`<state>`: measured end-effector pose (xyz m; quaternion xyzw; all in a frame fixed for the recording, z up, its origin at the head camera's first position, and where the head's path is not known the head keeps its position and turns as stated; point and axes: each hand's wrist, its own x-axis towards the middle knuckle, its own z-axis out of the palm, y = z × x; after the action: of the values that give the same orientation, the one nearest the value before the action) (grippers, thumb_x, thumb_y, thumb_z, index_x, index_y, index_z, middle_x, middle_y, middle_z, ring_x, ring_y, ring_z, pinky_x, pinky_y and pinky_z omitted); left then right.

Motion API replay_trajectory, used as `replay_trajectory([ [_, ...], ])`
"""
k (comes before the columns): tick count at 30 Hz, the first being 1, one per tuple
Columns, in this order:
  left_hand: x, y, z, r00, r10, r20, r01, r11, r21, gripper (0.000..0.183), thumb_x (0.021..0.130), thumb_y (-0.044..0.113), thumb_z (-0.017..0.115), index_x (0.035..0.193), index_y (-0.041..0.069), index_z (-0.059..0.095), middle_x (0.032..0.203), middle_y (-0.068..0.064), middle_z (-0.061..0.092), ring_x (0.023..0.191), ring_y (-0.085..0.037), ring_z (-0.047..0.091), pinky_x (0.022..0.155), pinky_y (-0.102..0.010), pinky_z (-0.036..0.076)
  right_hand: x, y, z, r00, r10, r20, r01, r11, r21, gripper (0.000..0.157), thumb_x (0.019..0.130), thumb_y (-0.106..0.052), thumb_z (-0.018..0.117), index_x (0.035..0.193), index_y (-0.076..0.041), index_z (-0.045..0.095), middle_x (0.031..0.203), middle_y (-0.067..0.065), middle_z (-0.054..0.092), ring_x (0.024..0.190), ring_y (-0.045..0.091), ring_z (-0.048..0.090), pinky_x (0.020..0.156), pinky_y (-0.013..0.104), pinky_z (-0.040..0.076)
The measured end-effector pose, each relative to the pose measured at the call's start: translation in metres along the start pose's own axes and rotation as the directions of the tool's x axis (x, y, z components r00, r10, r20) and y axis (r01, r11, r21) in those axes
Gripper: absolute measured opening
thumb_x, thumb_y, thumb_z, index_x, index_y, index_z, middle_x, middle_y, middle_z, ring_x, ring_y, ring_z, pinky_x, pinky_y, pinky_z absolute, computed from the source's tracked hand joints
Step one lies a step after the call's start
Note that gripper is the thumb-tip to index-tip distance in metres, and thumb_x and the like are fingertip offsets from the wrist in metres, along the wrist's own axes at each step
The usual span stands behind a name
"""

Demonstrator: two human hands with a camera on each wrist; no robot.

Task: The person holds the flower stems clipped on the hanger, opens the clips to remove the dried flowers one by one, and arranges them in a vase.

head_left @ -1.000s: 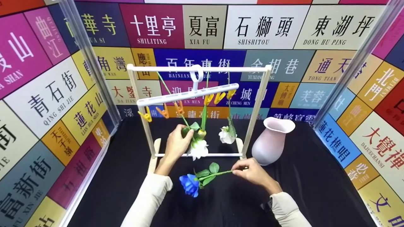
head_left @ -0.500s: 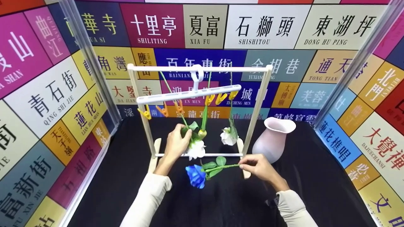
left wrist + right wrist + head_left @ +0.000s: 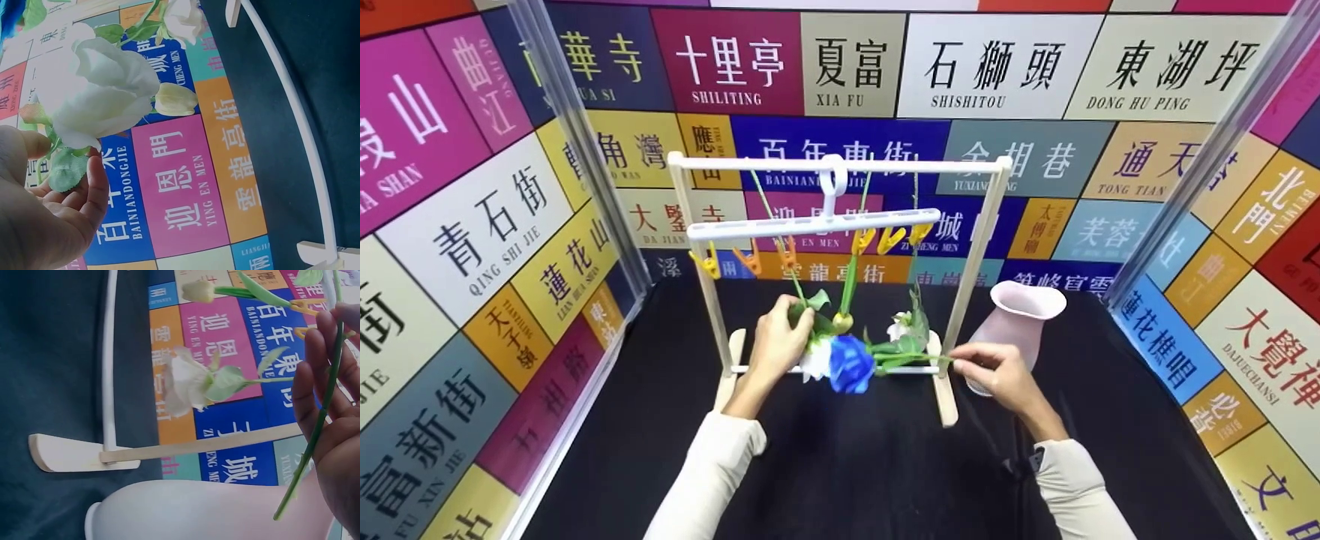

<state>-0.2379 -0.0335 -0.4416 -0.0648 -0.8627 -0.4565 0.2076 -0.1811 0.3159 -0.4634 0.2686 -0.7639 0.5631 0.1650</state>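
Observation:
Upside down from a white clip hanger (image 3: 810,226) hang a white rose (image 3: 112,84), a pale yellow tulip (image 3: 175,100) and a second white rose (image 3: 185,379). My left hand (image 3: 780,337) pinches the first white rose's stem and leaf just above its bloom. Between thumb and fingers, my right hand (image 3: 997,373) grips the stem end of a blue rose (image 3: 851,365). That rose lies sideways in the air, its bloom to the left, partly covering the first white rose in the head view. The cut end of its green stem (image 3: 304,467) sticks out past my right palm.
The hanger hooks over a wooden frame (image 3: 981,240) and carries several yellow and orange clips (image 3: 892,239). A pink-white vase (image 3: 1024,330) stands behind my right hand. Black cloth (image 3: 855,472) covers the table; sign-printed panels (image 3: 997,64) surround it.
My right hand has lifted the blue rose up and to the right, bringing its bloom in front of the hanging white rose. The hanger has swung nearer level. My left hand keeps its hold.

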Motion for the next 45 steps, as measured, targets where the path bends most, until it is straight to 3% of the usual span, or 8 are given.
replay_trajectory([
  [6, -0.001, 0.0, -0.001, 1.0, 0.0, -0.001, 0.0, 1.0, 0.004, 0.021, 0.091, 0.028, 0.066, 0.103, 0.01, 0.066, 0.09, -0.011, 0.072, 0.082, -0.031, 0.066, 0.074, -0.046, 0.05, 0.012, -0.016, -0.007, 0.998, -0.007, -0.069, 0.007, 1.0, -0.007, 0.012, 0.083, 0.016, 0.065, 0.095, 0.016, 0.07, 0.09, -0.003, 0.072, 0.08, 0.014, 0.068, 0.075, 0.017, 0.053],
  [10, -0.001, 0.0, -0.002, 1.0, 0.005, 0.002, -0.005, 1.0, 0.006, 0.021, 0.091, 0.027, 0.066, 0.103, 0.01, 0.066, 0.09, -0.011, 0.072, 0.081, -0.032, 0.066, 0.074, -0.046, 0.05, 0.02, -0.032, -0.01, 0.995, -0.046, -0.089, 0.047, 0.999, 0.0, 0.011, 0.083, 0.019, 0.063, 0.094, 0.02, 0.066, 0.089, -0.002, 0.07, 0.082, 0.01, 0.067, 0.077, 0.017, 0.052],
  [17, -0.001, -0.001, -0.002, 1.0, -0.003, 0.008, 0.003, 1.0, 0.006, 0.021, 0.091, 0.027, 0.066, 0.103, 0.01, 0.066, 0.089, -0.012, 0.071, 0.081, -0.032, 0.065, 0.074, -0.046, 0.05, 0.03, -0.039, -0.016, 0.985, -0.121, -0.125, 0.118, 0.992, -0.035, 0.013, 0.08, 0.024, 0.062, 0.092, 0.02, 0.066, 0.089, 0.024, 0.06, 0.084, 0.007, 0.061, 0.071, 0.015, 0.05],
  [23, -0.001, 0.0, -0.002, 1.0, -0.004, 0.012, 0.004, 1.0, 0.011, 0.022, 0.091, 0.028, 0.066, 0.104, 0.01, 0.066, 0.091, -0.012, 0.072, 0.083, -0.032, 0.066, 0.075, -0.046, 0.05, 0.037, -0.041, -0.023, 0.981, -0.078, -0.175, 0.072, 0.997, -0.041, 0.013, 0.082, 0.021, 0.062, 0.095, 0.02, 0.066, 0.09, 0.012, 0.061, 0.081, 0.004, 0.06, 0.07, 0.014, 0.049],
  [28, -0.001, 0.0, -0.003, 1.0, -0.008, 0.015, 0.008, 1.0, 0.006, 0.022, 0.091, 0.028, 0.066, 0.105, 0.011, 0.066, 0.092, -0.012, 0.073, 0.083, -0.032, 0.066, 0.075, -0.046, 0.05, 0.045, -0.042, -0.029, 0.976, -0.116, -0.184, 0.106, 0.992, -0.062, 0.014, 0.084, 0.022, 0.06, 0.097, 0.022, 0.064, 0.094, 0.019, 0.06, 0.088, 0.008, 0.059, 0.074, 0.015, 0.05],
  [33, 0.0, 0.0, -0.002, 1.0, -0.008, 0.012, 0.008, 1.0, 0.012, 0.023, 0.091, 0.028, 0.065, 0.105, 0.01, 0.066, 0.091, -0.012, 0.072, 0.082, -0.031, 0.066, 0.075, -0.046, 0.05, 0.054, -0.047, -0.033, 0.967, -0.155, -0.201, 0.131, 0.983, -0.129, 0.014, 0.085, 0.022, 0.058, 0.097, 0.02, 0.064, 0.093, 0.025, 0.056, 0.086, 0.009, 0.056, 0.072, 0.013, 0.048],
  [39, 0.0, 0.001, -0.003, 1.0, -0.017, 0.018, 0.017, 1.0, 0.02, 0.023, 0.091, 0.028, 0.065, 0.106, 0.01, 0.065, 0.092, -0.014, 0.072, 0.083, -0.033, 0.066, 0.076, -0.047, 0.05, 0.065, -0.058, -0.037, 0.949, -0.145, -0.279, 0.083, 0.971, -0.223, 0.013, 0.085, 0.02, 0.059, 0.094, 0.017, 0.067, 0.089, 0.023, 0.055, 0.079, 0.01, 0.053, 0.067, 0.014, 0.044],
  [45, 0.0, 0.0, -0.004, 1.0, -0.007, 0.016, 0.006, 1.0, 0.022, 0.022, 0.091, 0.027, 0.065, 0.105, 0.01, 0.065, 0.092, -0.014, 0.072, 0.082, -0.033, 0.065, 0.076, -0.047, 0.05, 0.075, -0.063, -0.041, 0.923, -0.229, -0.309, 0.113, 0.93, -0.35, 0.011, 0.082, 0.02, 0.063, 0.089, 0.014, 0.069, 0.082, 0.026, 0.055, 0.084, 0.014, 0.048, 0.074, 0.019, 0.037],
])
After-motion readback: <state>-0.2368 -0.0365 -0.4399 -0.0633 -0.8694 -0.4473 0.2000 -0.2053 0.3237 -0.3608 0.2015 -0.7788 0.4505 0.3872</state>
